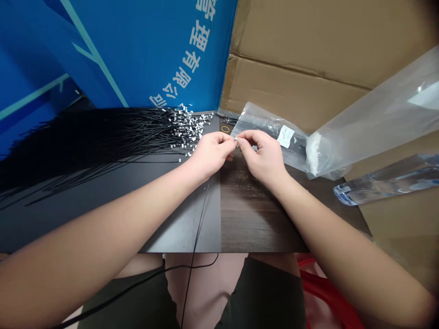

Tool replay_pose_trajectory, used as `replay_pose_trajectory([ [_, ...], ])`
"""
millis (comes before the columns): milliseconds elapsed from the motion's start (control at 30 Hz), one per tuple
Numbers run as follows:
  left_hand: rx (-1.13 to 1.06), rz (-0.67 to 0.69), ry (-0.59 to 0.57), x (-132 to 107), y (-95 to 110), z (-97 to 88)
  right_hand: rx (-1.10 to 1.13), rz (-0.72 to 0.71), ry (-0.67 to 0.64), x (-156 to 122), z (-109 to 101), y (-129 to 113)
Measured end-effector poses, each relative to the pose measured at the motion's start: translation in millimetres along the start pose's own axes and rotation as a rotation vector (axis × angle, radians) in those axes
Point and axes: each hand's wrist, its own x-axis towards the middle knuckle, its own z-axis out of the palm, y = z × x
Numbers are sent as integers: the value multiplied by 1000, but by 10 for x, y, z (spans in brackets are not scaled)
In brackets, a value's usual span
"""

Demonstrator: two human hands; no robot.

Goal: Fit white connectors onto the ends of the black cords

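My left hand (211, 154) is closed in a pinch on a thin black cable (201, 212), which hangs below it over the table's front edge. Fingertip to fingertip with it, my right hand (263, 154) pinches a tiny white connector (236, 139) at the cable's end; the fingers partly cover it. Left of my hands lies a big bundle of black cables (103, 139). Many of these cables end in small white connectors (187, 125), close behind my left hand.
Behind my right hand lies a clear plastic bag (262, 118) with a white label. A larger clear bag (363, 121) holds white pieces (313, 154). A clear plastic bottle (387, 180) lies at right. Blue panel (144, 50) and cardboard (302, 41) stand behind the table (254, 219).
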Motion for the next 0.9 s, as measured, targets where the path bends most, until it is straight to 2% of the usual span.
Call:
replay_pose_trajectory([
  [433, 26, 6, 11, -17, -4, 1, -38, -48, -15, 3, -14, 8],
  [900, -77, -26, 5, 18, -28, -1, 14, 7, 31, 18, 8, 24],
])
